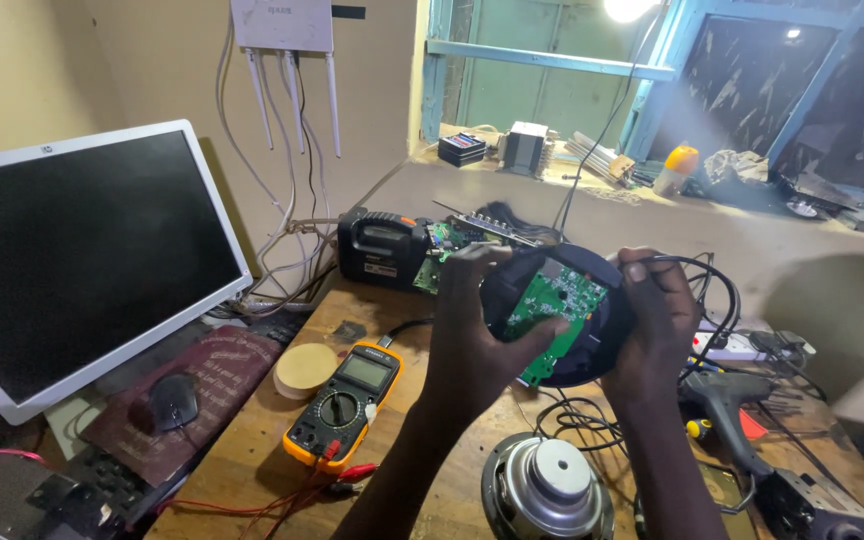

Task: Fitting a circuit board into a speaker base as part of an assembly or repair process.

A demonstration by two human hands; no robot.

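We're at a cluttered wooden workbench (252, 450) in a small room with beige walls and a blue-framed window at the back. Right at the near edge sits a loose speaker driver (548, 490), cone-side down with its shiny magnet up, and black wires loop just behind it. Toward the near left lies a yellow multimeter (344, 404) with red leads trailing off the near edge, and a round wooden disc (305, 368) sits just beside its top corner. Left of that, a black mouse (173, 401) rests on a dark red mat.

Above the middle of the bench we hold a round black housing (562, 315) in both hands, lifted clear of the wood, with a green circuit board (554, 310) sitting in its open face. Our left hand (474, 340) wraps the left rim, thumb pressing on the board. Our right hand (657, 325) clamps the right rim, fingers curled over the top.

By the right edge there's a grey glue gun (722, 400) and a white power strip (737, 347). A big white-framed monitor (77, 260) stands at the left edge, screen dark. At the far edge sits a black box-shaped device (384, 250), and beyond it a router (282, 25) hangs on the wall with white cables running down.
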